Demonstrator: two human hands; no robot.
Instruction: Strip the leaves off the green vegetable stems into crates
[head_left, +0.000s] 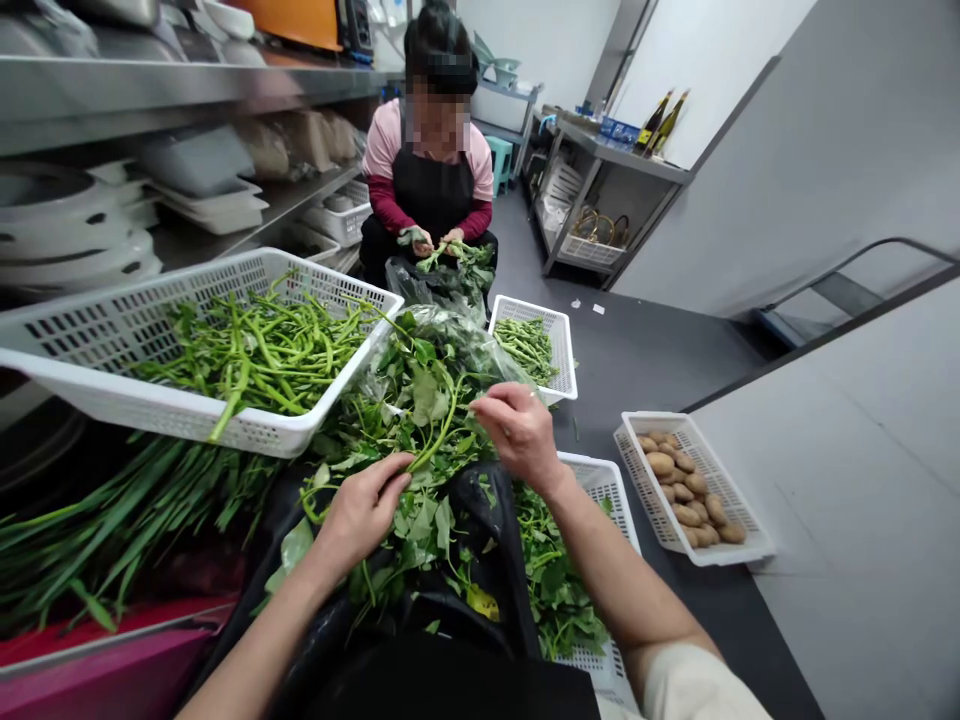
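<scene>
My left hand is closed on a long green stem, which curves up and right from its fingertips. Close to the stem's upper end, my right hand has its fingers pinched together; whatever they hold is too small to make out. Below and between both hands lies a heap of leafy greens, partly on a black plastic bag. A white basket of green stems stands at the left. Under my right forearm, another white basket holds leafy greens.
Opposite, a person in a black apron crouches, holding greens. A small basket of cut green pieces stands beyond my right hand. Potatoes fill a basket at the right. Long green leaves lie lower left; steel shelves line the left.
</scene>
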